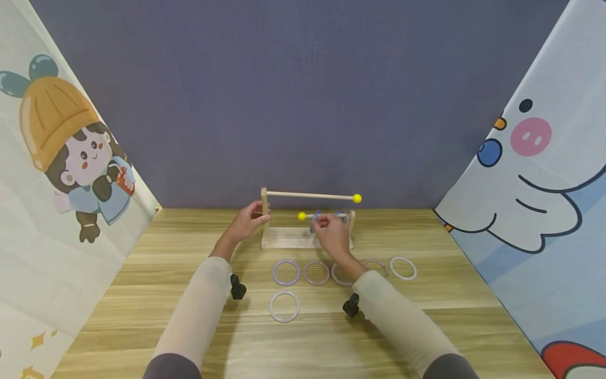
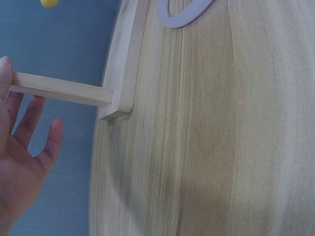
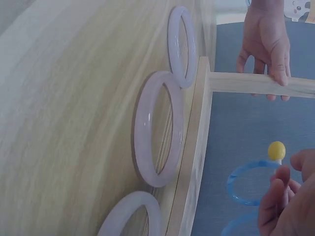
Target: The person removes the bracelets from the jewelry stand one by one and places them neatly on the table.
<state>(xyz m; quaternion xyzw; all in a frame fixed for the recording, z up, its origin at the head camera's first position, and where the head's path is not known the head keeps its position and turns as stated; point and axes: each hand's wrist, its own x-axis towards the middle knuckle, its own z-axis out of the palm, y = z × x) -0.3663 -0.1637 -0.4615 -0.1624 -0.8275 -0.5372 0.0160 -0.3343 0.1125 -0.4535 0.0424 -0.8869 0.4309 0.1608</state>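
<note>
A wooden stand (image 1: 286, 239) bears two horizontal rods with yellow ball ends. My left hand (image 1: 245, 221) grips its left post (image 2: 61, 88), thumb on one side and fingers behind. Over at the lower rod, my right hand (image 1: 333, 236) pinches a blue bangle (image 3: 235, 194) that hangs around the rod close to its yellow ball (image 1: 302, 216). A second blue bangle (image 1: 340, 213) hangs farther right on the same rod, partly hidden by that hand. The upper rod (image 1: 307, 195) carries no bangle.
In front of the stand lies a row of bangles, from a purple bangle (image 1: 286, 285) to a whitish bangle (image 1: 402, 258) at right. Another pale bangle (image 1: 272, 305) lies nearer. My right forearm passes over the row. A dark wall (image 1: 303, 105) rises behind the table.
</note>
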